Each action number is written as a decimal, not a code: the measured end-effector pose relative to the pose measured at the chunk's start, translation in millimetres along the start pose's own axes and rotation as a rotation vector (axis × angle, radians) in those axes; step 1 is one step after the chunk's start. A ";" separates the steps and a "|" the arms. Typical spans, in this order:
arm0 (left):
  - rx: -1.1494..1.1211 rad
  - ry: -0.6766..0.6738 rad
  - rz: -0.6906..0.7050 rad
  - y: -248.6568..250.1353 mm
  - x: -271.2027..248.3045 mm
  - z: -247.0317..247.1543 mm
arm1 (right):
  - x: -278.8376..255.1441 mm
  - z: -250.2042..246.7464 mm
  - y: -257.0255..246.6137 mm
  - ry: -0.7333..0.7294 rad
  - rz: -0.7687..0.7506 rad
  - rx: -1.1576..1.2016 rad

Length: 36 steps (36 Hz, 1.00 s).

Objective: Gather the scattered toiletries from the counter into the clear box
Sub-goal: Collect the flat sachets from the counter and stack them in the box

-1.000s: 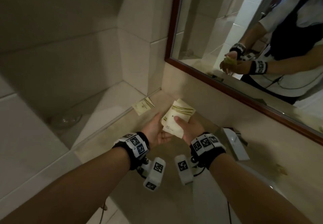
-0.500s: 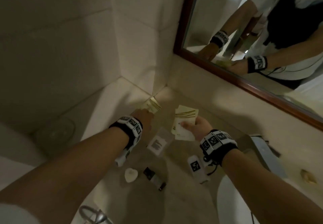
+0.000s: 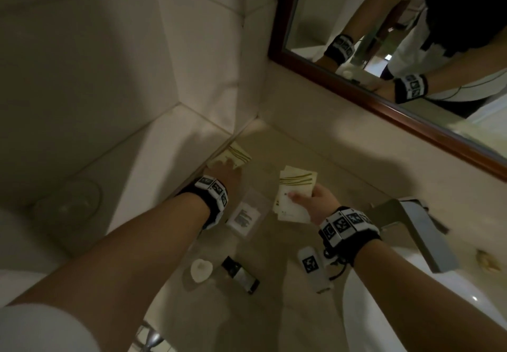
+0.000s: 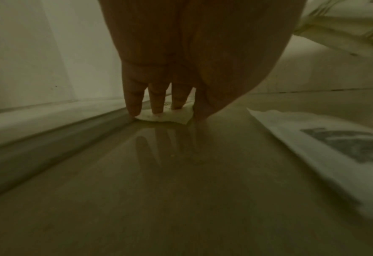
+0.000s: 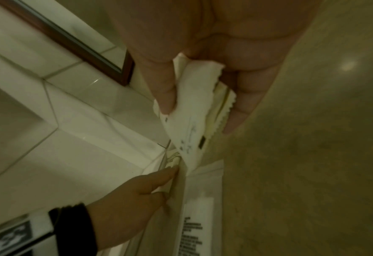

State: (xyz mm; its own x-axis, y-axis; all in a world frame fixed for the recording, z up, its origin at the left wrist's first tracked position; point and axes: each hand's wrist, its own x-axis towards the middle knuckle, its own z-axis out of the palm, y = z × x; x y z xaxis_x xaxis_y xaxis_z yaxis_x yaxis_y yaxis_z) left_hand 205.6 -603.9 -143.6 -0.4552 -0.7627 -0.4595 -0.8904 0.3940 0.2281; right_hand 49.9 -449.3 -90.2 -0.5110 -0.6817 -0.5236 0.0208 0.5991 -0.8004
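Note:
My right hand (image 3: 303,197) grips a stack of cream sachets with olive stripes (image 3: 295,184), thumb on top, a little above the counter; the same sachets (image 5: 192,107) show pinched in the right wrist view. My left hand (image 3: 223,170) reaches into the far left corner, and its straight fingertips (image 4: 157,109) press on a single cream sachet (image 3: 239,154) lying flat against the wall ledge. A clear container with a white printed label (image 3: 245,215) lies on the counter between my two wrists.
A white heart-shaped soap (image 3: 201,269) and a small dark bottle (image 3: 241,275) lie on the beige counter (image 3: 274,324) near me. A metal faucet (image 3: 419,231) and white basin (image 3: 411,313) are at the right. A framed mirror (image 3: 384,110) hangs behind.
My left hand left the stack it shared with the right hand and moved left to the corner sachet. The right hand still holds the stack.

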 end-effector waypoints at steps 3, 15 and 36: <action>0.099 -0.004 0.071 5.3 -11.4 -11.7 | -4.7 -6.9 1.4 0.003 0.002 -0.001; -0.299 0.148 0.250 47.6 -56.0 -48.5 | -46.8 -38.6 -7.2 0.014 -0.059 0.257; -0.899 -0.603 0.507 242.7 -241.7 -8.1 | -194.3 -160.4 66.8 0.233 -0.212 0.395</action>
State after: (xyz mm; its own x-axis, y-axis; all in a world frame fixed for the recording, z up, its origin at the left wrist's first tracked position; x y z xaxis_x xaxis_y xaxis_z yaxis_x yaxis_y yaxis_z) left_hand 99.5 -328.1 29.9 -0.8934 -0.1658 -0.4174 -0.4054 -0.1023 0.9084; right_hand 12.8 -209.5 4.9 -0.7168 -0.6321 -0.2943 0.1962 0.2222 -0.9551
